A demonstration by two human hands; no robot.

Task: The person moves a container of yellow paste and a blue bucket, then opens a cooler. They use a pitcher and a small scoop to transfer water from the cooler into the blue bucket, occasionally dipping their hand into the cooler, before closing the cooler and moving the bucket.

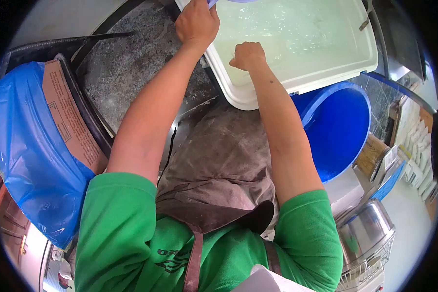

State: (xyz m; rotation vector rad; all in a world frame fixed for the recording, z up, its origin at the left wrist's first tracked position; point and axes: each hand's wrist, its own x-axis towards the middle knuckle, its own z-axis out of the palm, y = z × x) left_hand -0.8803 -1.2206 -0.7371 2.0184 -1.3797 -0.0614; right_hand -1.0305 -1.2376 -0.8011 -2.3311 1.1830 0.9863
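Observation:
A white rectangular tub (pixel 243 100) of pale greenish, rippling liquid (pixel 297 31) stands at the top of the view. At its left edge my left hand (pixel 198 23) is closed on a lavender plastic item (pixel 212 3), which is mostly cut off by the top of the view. Its rounded lower edge also shows over the tub. My right hand (pixel 248 56) is over the near left part of the liquid, fingers curled in. Whatever it holds, if anything, is hidden.
A large blue bucket (pixel 343 131) stands under the tub's near right side. To the left are a blue plastic bag (pixel 31 146) and a brown paper sack (pixel 70 112). A grey stained surface (pixel 131 63) lies left of the tub. Lower right is a shiny metal container (pixel 367 228) in a wire rack.

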